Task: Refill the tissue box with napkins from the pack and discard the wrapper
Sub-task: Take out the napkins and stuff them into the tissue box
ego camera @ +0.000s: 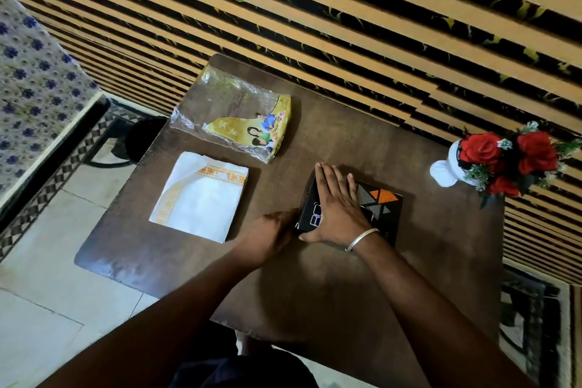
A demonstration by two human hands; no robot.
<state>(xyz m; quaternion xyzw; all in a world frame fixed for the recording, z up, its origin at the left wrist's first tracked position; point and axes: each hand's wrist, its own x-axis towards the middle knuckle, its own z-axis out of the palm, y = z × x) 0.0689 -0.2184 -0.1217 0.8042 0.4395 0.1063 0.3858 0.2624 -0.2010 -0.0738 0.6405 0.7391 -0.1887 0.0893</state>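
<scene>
A black tissue box (382, 201) with orange and grey triangles sits on the brown table (346, 277). My right hand (335, 208) lies flat on top of the box, fingers together and stretched out. My left hand (277, 230) touches the box's near-left corner; whether it grips is hidden. A stack of white napkins (200, 197) with orange borders lies on the table to the left of the box. Behind the napkins lies the clear and yellow plastic wrapper (234, 112), flat and open at its left end.
A white vase of red roses (504, 157) stands at the table's right edge. A dark round bin (141, 135) sits on the tiled floor past the table's left edge. A striped wall runs behind the table, and a patterned cloth hangs at far left.
</scene>
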